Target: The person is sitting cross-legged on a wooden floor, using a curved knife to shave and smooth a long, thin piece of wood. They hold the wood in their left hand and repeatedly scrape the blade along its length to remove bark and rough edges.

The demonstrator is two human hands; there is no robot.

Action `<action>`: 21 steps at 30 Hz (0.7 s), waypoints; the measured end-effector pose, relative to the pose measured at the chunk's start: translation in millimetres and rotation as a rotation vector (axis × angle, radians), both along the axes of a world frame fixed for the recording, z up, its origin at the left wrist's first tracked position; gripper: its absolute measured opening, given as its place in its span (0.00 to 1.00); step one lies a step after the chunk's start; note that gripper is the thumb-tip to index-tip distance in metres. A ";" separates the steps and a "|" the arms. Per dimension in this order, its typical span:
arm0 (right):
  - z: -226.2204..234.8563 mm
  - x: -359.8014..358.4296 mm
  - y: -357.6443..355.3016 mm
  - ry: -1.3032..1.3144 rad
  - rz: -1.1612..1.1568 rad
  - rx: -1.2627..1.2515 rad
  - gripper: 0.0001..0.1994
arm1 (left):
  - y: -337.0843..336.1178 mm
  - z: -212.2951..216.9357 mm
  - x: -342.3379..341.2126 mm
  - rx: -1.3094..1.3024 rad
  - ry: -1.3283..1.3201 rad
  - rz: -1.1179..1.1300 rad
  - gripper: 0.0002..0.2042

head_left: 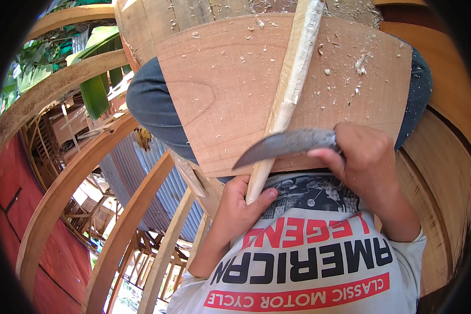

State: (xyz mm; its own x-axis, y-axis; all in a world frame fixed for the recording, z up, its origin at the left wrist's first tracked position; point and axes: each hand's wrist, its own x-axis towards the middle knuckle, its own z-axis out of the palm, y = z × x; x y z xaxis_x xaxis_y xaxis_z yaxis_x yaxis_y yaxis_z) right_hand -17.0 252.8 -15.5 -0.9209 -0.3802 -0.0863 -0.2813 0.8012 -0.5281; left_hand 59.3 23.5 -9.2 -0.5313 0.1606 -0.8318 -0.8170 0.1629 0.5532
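Observation:
My left hand (242, 208) is wrapped round the near end of a long, pale wooden stick (288, 86), close to my shirt. The stick runs away from me across a plywood board (220, 89) on my lap, and its surface looks whittled. In my right hand (363, 157) is a knife (285, 145) with a broad, curved blade pointing left. Its blade crosses over the stick near the board's close edge; whether it touches the wood I cannot tell. My fingers hide most of the knife's handle.
Wood shavings (361, 64) and small chips lie scattered over the board. Wooden planks (193, 13) extend beyond it. Curved-looking wooden railing bars (131, 214) stand at the left, with corrugated metal sheets (157, 178) and banana leaves (95, 89) past them. Wooden panelling (429, 172) is at the right.

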 end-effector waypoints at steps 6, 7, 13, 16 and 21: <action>-8.3 -29.5 28.7 -0.002 -0.315 0.051 0.23 | 3.2 1.9 0.1 -0.085 -0.027 -0.044 0.14; -3.0 -22.7 22.2 0.006 -0.210 0.034 0.23 | -0.2 1.4 -3.5 -0.089 -0.049 -0.088 0.14; 1.4 -9.7 3.9 -0.008 0.020 0.034 0.24 | 2.8 5.4 -0.5 -0.110 -0.014 -0.062 0.15; -0.2 -12.3 7.3 0.007 -0.039 0.080 0.24 | 3.6 6.7 -4.9 -0.121 -0.034 -0.093 0.17; -11.6 -17.3 30.9 0.118 -0.245 0.073 0.23 | 5.7 5.7 -4.5 -0.163 -0.037 -0.128 0.18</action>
State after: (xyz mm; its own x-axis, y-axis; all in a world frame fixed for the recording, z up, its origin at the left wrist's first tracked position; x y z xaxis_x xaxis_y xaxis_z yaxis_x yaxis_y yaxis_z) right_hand -34.3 283.6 -27.1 -0.9899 -0.1416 0.0083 -0.1307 0.8878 -0.4414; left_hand 54.8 29.2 -3.5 -0.4834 0.0862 -0.8711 -0.8032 0.3519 0.4806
